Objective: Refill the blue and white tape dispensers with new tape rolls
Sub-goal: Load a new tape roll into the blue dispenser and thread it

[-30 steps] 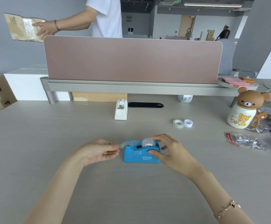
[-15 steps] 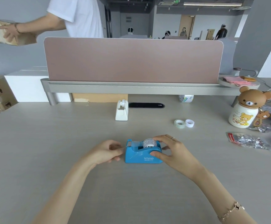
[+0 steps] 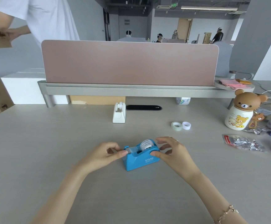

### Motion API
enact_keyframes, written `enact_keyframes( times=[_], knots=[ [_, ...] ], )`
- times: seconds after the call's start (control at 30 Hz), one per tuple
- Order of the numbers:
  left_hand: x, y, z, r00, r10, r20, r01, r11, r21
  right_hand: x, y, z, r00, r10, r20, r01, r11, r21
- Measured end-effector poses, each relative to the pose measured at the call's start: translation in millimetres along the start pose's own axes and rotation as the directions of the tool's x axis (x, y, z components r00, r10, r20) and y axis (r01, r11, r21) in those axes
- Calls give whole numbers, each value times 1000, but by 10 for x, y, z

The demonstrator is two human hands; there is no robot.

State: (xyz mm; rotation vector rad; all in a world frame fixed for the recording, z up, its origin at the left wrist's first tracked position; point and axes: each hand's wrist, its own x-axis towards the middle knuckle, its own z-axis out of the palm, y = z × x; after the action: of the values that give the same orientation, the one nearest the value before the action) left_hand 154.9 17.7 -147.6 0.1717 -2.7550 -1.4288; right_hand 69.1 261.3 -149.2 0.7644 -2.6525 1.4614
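The blue tape dispenser [image 3: 139,159] stands on the desk in front of me, turned slightly, with a tape roll [image 3: 146,144] seated in it. A strip of clear tape runs from the roll to the cutter end. My left hand [image 3: 105,155] pinches that tape end at the cutter. My right hand [image 3: 171,152] steadies the dispenser's rear, thumb on its side, fingers spread behind it. The white tape dispenser [image 3: 119,112] stands farther back near the divider. A clear tape roll [image 3: 176,126] and a white core [image 3: 186,125] lie to the right.
A pink divider panel [image 3: 130,63] on a grey rail closes the far edge. A bear-shaped bottle [image 3: 241,110], a foil packet [image 3: 242,143] and cables sit at the right. Another person in a white shirt [image 3: 47,16] holds cardboard behind the divider, left.
My left hand moved in to the cutter end and pressed the tape end there. The dispenser turned a little. The person behind the divider shifted left.
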Motion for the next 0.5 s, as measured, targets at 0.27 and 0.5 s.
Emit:
enact_keyframes(
  times=[0.27,0.5],
  knots=[
    [102,-154,162,986,124,-115,-126,992,-5,-14,20,41,990,104,-94,-97,992,78],
    [153,-194,177,986,133,-104,-137,990,-35,-71,-13,148,989,88,-116,-77,992,98]
  ],
)
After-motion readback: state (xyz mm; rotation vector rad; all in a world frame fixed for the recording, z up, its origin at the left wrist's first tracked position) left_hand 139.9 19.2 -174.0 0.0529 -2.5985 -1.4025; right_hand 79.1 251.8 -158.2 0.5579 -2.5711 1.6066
